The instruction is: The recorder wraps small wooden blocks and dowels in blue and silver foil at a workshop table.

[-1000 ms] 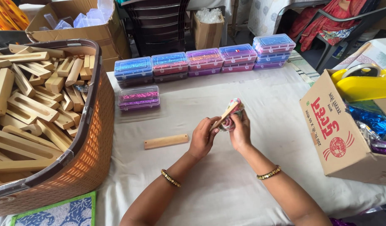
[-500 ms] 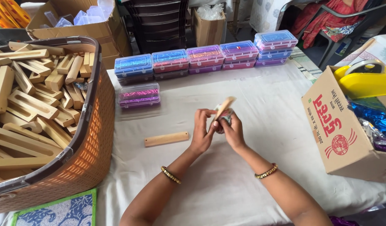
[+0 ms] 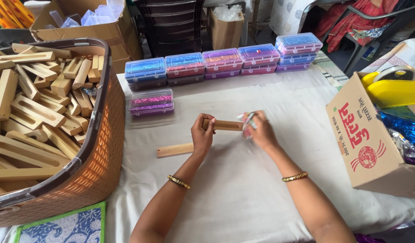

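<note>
My left hand (image 3: 203, 133) grips the left end of a small wooden block (image 3: 226, 125) held level over the white table cloth (image 3: 243, 189). At the block's right end, my right hand (image 3: 260, 131) pinches a bundle of shiny coloured material (image 3: 248, 120). A second wooden block (image 3: 174, 150) lies flat on the cloth just left of and below my left hand. Both wrists wear gold bangles.
A brown woven basket (image 3: 99, 166) full of wooden blocks stands at the left. Clear plastic boxes (image 3: 225, 60) of coloured glitter line the far edge, one more box (image 3: 152, 101) nearer. A cardboard box (image 3: 369, 139) with foil and a yellow item sits right.
The block was tilted upward in both hands; it has turned to lie level, and my hands have spread apart along it, the left one moving left.
</note>
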